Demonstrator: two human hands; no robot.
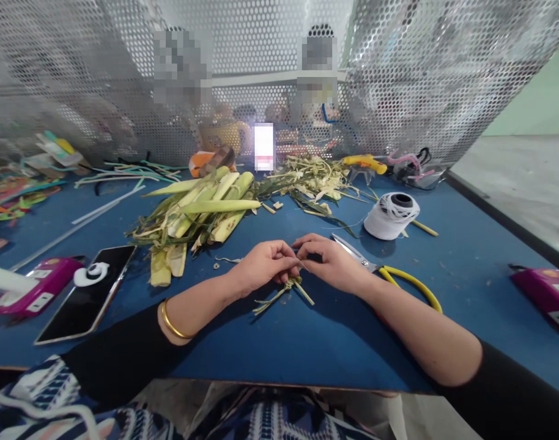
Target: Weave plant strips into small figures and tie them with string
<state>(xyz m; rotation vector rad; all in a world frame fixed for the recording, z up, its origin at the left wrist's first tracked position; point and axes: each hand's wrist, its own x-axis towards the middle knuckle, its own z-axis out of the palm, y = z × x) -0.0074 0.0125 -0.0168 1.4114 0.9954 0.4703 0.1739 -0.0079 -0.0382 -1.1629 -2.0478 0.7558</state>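
Note:
My left hand [268, 264] and my right hand [331, 261] meet over the middle of the table, fingertips pinched close together. Just below them is a small bundle of knotted green husk strips [292, 287], its ends splayed on the blue surface. My left fingers close around its upper part. Whatever my right fingertips pinch is too fine or hidden to name. Beside my right wrist lies a pair of scissors [410, 282] with yellow handles, blades toward the back. A cone of white thread [391, 217] stands farther back on the right.
Corn husks [210, 208] are heaped at back left, with shredded husk scraps [314, 177] nearby. A phone [89, 299] and a purple power strip [43, 284] lie at left. Another purple power strip [548, 293] sits at right. A perforated metal screen [261, 55] borders the back.

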